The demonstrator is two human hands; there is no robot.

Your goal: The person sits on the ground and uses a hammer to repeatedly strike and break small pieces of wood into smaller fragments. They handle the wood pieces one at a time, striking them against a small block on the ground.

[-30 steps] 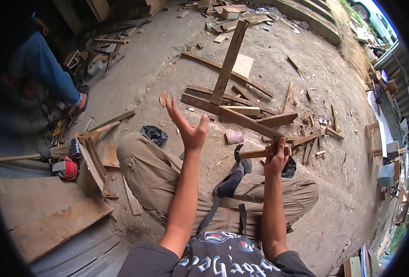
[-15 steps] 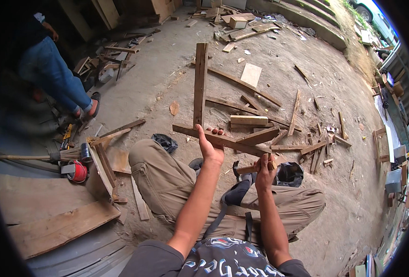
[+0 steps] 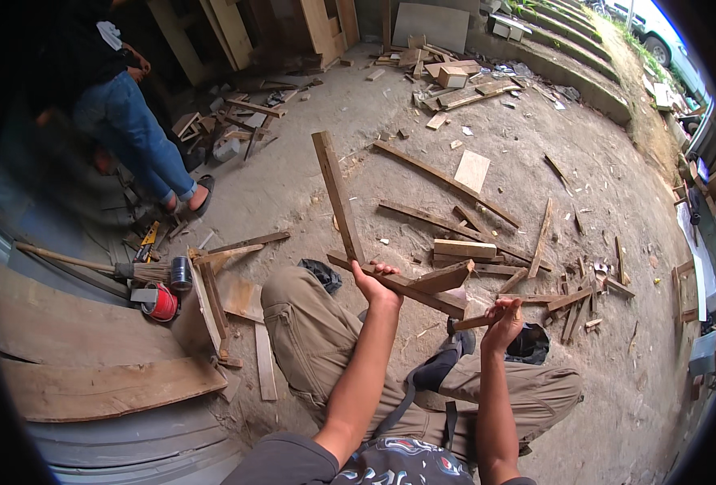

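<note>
a person (image 3: 124,105) in blue jeans (image 3: 132,133) stands at the upper left. a broom (image 3: 149,273) lies beside a dark can (image 3: 181,275) and a red container (image 3: 164,304), a yellow-and-black tool (image 3: 146,241) near them. concrete steps (image 3: 570,50) rise at the upper right, a vehicle (image 3: 676,55) beyond. a pale panel (image 3: 472,170) lies on the floor (image 3: 612,356).

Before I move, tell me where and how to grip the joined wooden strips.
Grip the lower strip beside the joint, from the near side, where the left hand wraps it: it looks narrow enough to grasp, and the other strip angles away from you, so holding there should steady both.
</note>
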